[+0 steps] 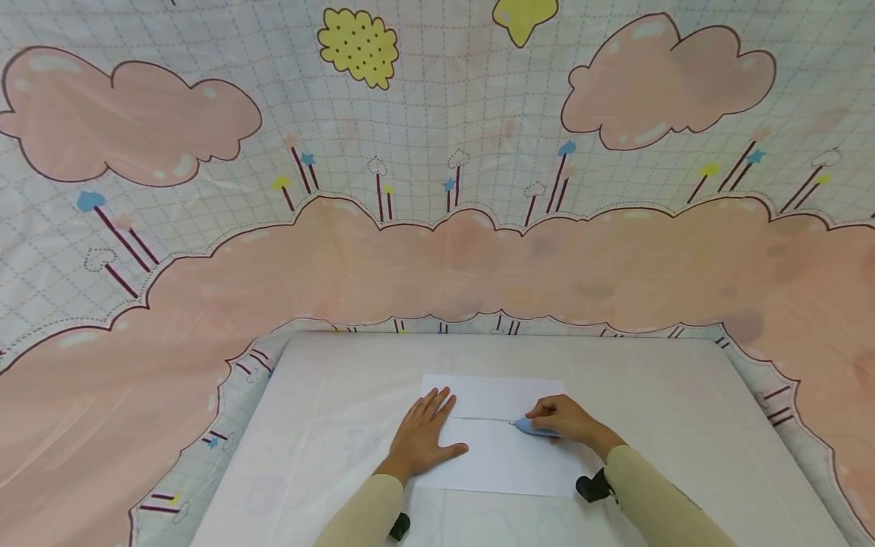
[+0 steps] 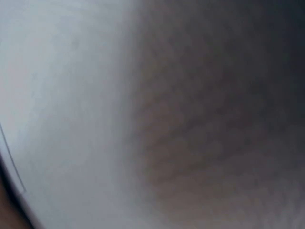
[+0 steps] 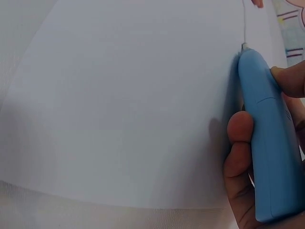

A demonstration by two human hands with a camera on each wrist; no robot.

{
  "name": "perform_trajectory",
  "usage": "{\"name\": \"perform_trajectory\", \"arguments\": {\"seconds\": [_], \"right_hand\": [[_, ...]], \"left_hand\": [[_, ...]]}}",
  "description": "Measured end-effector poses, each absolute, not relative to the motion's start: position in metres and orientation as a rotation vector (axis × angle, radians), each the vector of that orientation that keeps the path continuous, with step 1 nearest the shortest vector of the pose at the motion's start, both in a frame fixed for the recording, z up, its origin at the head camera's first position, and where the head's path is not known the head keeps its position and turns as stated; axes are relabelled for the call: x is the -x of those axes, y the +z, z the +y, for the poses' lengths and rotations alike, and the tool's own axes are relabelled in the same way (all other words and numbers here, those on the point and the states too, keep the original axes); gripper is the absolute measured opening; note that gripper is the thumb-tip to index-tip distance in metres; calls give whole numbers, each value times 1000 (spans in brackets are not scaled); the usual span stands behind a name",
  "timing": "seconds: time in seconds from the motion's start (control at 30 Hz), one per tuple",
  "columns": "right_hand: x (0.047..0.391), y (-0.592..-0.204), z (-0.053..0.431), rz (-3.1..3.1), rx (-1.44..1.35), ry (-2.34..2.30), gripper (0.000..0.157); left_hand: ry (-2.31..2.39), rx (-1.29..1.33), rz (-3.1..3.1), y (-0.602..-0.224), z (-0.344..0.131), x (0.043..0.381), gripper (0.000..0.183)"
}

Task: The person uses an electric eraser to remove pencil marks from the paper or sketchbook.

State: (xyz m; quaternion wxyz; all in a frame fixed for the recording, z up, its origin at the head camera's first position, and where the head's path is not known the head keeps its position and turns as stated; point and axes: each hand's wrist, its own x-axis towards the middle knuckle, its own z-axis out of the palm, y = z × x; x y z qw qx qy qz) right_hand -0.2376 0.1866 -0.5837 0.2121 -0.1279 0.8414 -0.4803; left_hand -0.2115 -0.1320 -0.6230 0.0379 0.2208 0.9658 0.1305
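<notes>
A white sheet of paper (image 1: pixel 499 467) lies flat on the table. My left hand (image 1: pixel 427 437) rests on its left part with fingers spread and thumb pointing right. In the left wrist view that hand (image 2: pixel 214 124) is a dark, blurred patch beside a white surface. My right hand (image 1: pixel 563 418) grips a chunky blue handheld tool (image 3: pixel 269 133), thumb on one side and fingers curled round the other. The tool's small pale tip (image 3: pixel 245 46) is right at the paper. A thin grey line (image 1: pixel 481 418) runs across the sheet from the tip toward my left hand.
The table (image 1: pixel 342 425) has a pale cover and extends around the paper on all sides. Behind it hangs a cloth (image 1: pixel 410 266) printed with clouds and stars. Black wrist devices (image 1: pixel 593 486) show by both sleeves.
</notes>
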Motion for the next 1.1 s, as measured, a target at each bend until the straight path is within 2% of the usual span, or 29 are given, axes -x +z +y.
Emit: {"name": "perform_trajectory", "arguments": {"seconds": [0.57, 1.1], "right_hand": [[239, -582, 178, 2322, 350, -1347, 15], [232, -581, 193, 2361, 299, -1309, 15]], "left_hand": [[444, -692, 2966, -622, -132, 211, 94], [461, -710, 2986, -627, -135, 210, 95]]}}
